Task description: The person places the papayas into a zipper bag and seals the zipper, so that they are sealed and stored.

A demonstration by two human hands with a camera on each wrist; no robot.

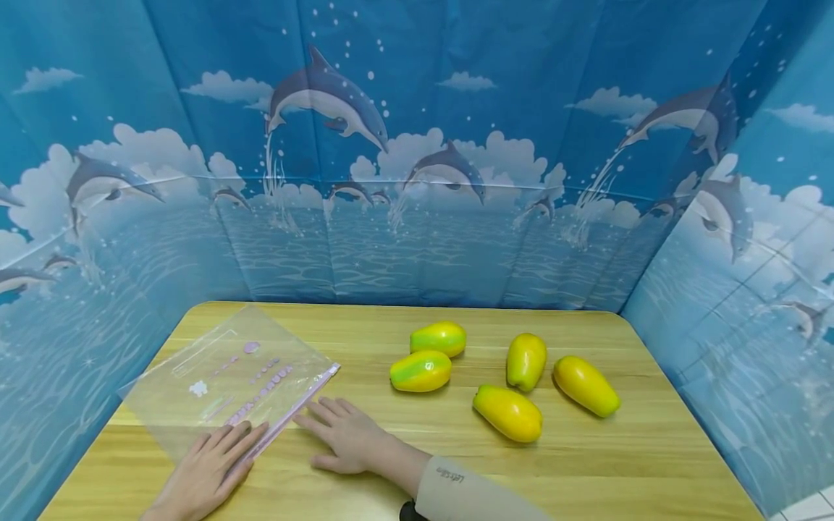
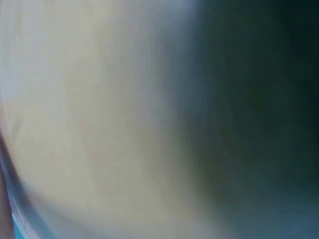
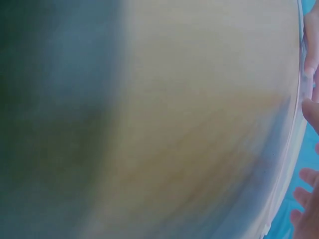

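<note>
A clear zip bag with purple print lies flat on the left of the table, its purple slider edge facing right. My left hand rests on the bag's near corner, fingers stretched out over the zip strip. Beside that strip, my right hand lies low over the table with its fingers spread, holding nothing. Fingers show at the right border of the right wrist view. The left wrist view is mostly blurred and dark.
Several yellow-green fruits, like papayas or mangoes, lie right of centre: a touching pair and single ones, including an upright-lying one, a near one and a far-right one. A dolphin-print curtain hangs behind the wooden table.
</note>
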